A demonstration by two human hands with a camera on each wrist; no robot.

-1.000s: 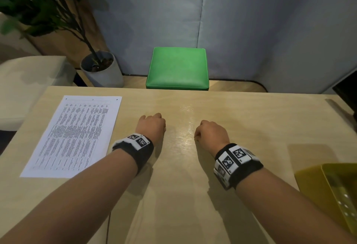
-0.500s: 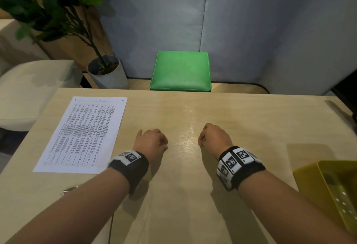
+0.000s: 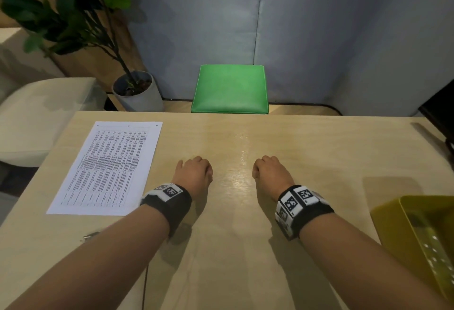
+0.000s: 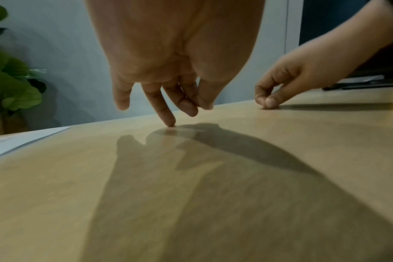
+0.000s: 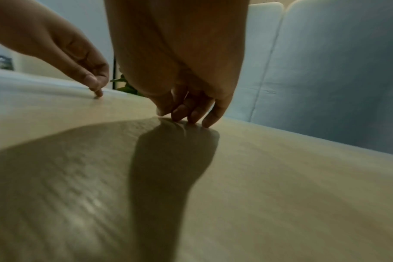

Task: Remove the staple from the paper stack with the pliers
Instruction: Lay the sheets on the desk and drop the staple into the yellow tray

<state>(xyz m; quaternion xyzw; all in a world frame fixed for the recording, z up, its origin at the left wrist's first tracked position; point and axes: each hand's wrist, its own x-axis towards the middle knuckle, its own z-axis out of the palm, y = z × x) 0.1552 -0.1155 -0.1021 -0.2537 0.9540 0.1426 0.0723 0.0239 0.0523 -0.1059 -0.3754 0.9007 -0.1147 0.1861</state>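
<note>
The printed paper stack [image 3: 108, 167] lies flat on the left of the wooden table [image 3: 245, 248]; small dark marks sit at its top corners. Its white corner shows in the left wrist view [image 4: 18, 141]. A small metal tip [image 3: 91, 235] pokes out beside my left forearm; the rest is hidden, so I cannot tell if it is the pliers. My left hand [image 3: 195, 172] [image 4: 168, 108] hangs loosely curled, one fingertip touching the table, holding nothing. My right hand [image 3: 269, 173] [image 5: 188, 115] rests its loosely curled fingertips on the table, also holding nothing.
A yellow tray [image 3: 393, 214] stands at the table's right front edge. Beyond the far edge are a green stool [image 3: 229, 88], a potted plant [image 3: 137, 93] and a grey partition. A pale chair [image 3: 36, 118] stands to the left.
Both hands have slid slightly back toward me on the table. The view has shifted, bringing the metal tip by my left forearm into sight.
</note>
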